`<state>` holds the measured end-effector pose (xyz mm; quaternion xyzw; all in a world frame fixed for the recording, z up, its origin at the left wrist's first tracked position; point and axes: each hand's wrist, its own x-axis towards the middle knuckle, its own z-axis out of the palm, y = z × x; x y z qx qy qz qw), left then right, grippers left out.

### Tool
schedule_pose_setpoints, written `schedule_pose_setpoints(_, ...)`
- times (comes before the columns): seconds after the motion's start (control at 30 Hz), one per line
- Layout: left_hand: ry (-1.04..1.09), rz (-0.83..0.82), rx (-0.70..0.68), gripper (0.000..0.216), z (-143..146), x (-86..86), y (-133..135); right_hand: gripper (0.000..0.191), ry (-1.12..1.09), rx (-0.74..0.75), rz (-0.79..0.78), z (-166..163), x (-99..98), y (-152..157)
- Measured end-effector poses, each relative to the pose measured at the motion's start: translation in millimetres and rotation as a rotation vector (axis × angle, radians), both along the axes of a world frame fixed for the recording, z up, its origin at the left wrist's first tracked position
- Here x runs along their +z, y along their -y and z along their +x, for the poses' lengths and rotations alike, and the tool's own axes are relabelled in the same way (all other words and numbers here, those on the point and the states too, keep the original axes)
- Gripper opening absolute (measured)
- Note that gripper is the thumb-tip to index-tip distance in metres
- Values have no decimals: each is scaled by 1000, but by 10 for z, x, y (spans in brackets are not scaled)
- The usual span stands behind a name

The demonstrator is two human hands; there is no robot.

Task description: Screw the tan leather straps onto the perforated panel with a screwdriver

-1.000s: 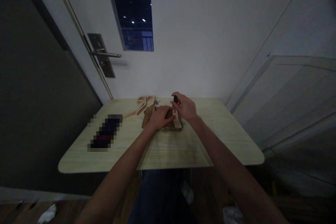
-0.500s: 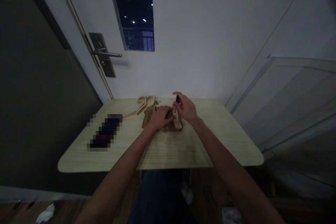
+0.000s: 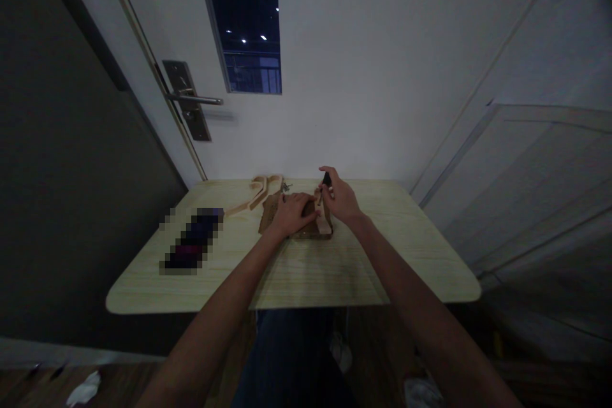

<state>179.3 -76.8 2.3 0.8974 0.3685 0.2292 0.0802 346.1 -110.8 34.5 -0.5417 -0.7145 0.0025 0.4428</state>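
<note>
My right hand (image 3: 341, 199) is closed round a screwdriver (image 3: 327, 178) with a black handle, its shaft pointing down at a pale wooden piece (image 3: 323, 224). This piece lies across the right end of a brown board (image 3: 270, 211). Flat on the board rests my left hand (image 3: 291, 211), fingers apart, its thumb reaching the left side of the wooden piece. The screwdriver's tip meets the wood near that thumb; whether a screw sits under it is too small to tell.
Curved pale wooden parts (image 3: 258, 191) and a little pile of screws (image 3: 287, 187) lie at the back of the table (image 3: 421, 255). A pixelated dark object (image 3: 194, 239) is at the left. Behind the table stands a white door with a metal handle (image 3: 201, 99).
My right hand has turned slightly, and the screwdriver's handle has tipped a little to the right. My left hand has stayed in place on the board.
</note>
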Motion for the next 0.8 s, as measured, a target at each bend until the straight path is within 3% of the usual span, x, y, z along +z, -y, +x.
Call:
schedule_pose_setpoints(0.33, 11, 15, 5, 38, 1, -26, -16, 28, -43, -95, 23, -12, -6, -13)
schedule_pose_setpoints(0.6, 21, 2, 1, 37, 1, -20, -11, 41, -42, 18, 21, 1, 16, -27)
schedule_pose_setpoints(0.8, 15, -6, 1, 37, 4, -8, -1, 37, -11, 22, 55, -22, 18, -38)
